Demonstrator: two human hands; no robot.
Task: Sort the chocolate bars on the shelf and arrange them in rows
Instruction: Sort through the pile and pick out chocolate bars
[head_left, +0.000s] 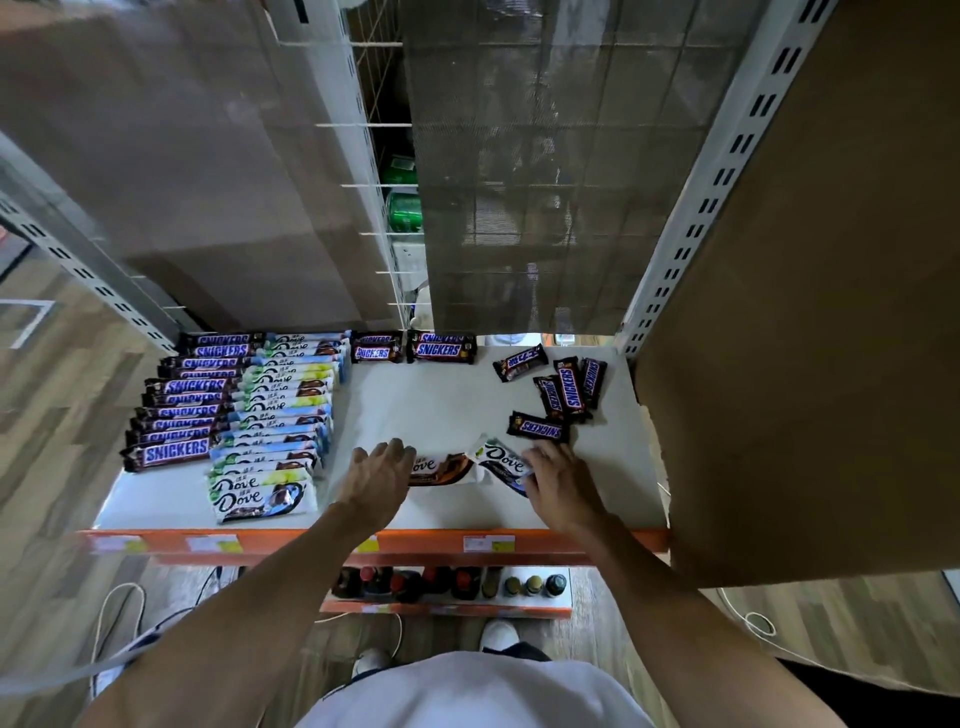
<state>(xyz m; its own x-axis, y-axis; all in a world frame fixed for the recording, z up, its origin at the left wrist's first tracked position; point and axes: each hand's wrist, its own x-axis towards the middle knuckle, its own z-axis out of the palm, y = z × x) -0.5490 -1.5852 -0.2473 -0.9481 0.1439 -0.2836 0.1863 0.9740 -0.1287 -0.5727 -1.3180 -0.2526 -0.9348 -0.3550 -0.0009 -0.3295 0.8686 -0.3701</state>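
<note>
Shelf, white top, orange front rail with price tags.

- Left side: Snickers row running far to near, bars overlapped, labels facing up. Just right of it and touching, Dove row, same overlap, nearest bar close to the front rail.
- Far edge, centre: two short Snickers stacks side by side.
- Right side: loose Snickers, unsorted, lying at mixed angles, some overlapping; one apart at the far edge, one nearer the hands.
- Near centre: brown Dove bar lying flat. Its right end is overlapped by a dark Dove bar, which is tilted.
- Left hand: grip loose, fingers fairly straight and spread, laid over the left end of the brown Dove bar. Not closed round it.
- Right hand: grip closed, fingers curled onto the right end of the dark Dove bar; thumb hidden.
- Lower shelf below: bottles in a line.
</note>
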